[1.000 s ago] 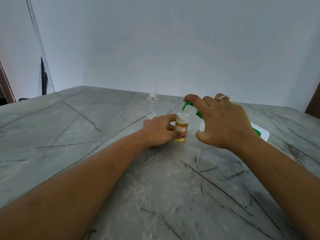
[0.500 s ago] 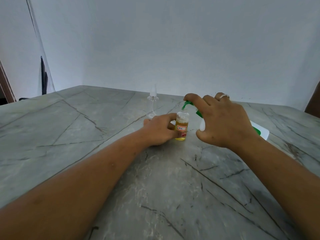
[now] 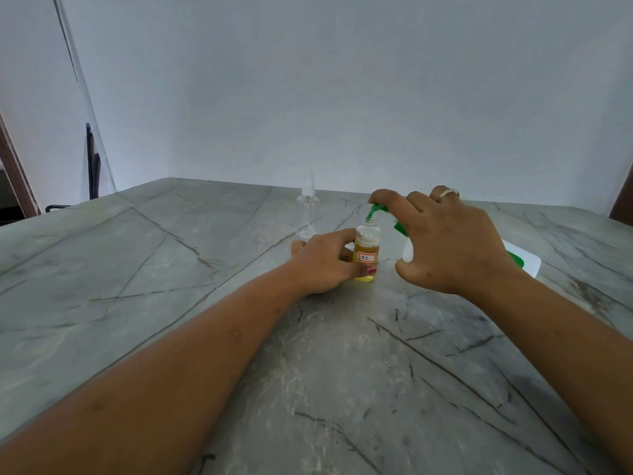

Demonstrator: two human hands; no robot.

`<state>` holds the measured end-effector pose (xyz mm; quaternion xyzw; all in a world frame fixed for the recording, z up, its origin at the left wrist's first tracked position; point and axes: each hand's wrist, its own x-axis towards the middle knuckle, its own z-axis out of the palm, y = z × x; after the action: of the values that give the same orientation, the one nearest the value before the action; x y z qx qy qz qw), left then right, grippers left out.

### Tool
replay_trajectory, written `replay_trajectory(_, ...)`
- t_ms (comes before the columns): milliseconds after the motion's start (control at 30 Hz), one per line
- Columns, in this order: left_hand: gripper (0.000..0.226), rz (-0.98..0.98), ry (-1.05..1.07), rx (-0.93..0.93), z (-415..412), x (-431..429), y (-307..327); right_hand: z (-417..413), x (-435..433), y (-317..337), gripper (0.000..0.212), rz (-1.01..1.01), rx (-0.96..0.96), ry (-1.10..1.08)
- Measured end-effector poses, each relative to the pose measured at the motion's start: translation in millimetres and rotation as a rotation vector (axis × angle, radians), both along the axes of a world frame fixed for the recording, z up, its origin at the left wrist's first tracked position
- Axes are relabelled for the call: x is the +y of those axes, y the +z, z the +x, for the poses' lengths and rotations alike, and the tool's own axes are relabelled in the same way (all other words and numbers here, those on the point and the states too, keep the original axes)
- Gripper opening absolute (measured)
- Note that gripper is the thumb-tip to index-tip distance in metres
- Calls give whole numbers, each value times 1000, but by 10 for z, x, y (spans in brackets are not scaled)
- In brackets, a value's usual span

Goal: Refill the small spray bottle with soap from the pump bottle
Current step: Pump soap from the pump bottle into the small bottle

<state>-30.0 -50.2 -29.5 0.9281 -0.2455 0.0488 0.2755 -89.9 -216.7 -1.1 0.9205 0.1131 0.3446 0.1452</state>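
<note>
Green-white pump bottle (image 3: 524,264) half-hidden, right hand (image 3: 452,245) fingers (image 3: 390,199) clamped; left hand (image 3: 325,265) grips spray bottle (image 3: 367,249).

A wide table (image 3: 144,269) with a grey, marble-look top is filling the lower half of the view, with thin dark veins running across it in long diagonal lines. A plain, pale back wall (image 3: 342,97) is rising behind its far edge, looking faintly blue-white. A second pale side wall (image 3: 30,97) is meeting it at the left, where a thin dark line (image 3: 68,42) is slanting down. A narrow dark upright object (image 3: 91,159), too blurred to identify, is standing near that corner. A brown frame edge (image 3: 13,166) is showing at the far left, and another brown strip (image 3: 624,197) at the far right. Soft, even light is falling everywhere, leaving a mild sheen on the tabletop.
</note>
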Motion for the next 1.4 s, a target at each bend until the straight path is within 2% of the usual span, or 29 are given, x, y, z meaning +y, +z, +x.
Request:
replay_trajectory(1167,59,-8,-7,9,61,4,-20,23,-16,2,90,25,9,30)
replay_trajectory(1400,59,-13,-11,9,68,10,-20,34,-29,7,86,33,18,40)
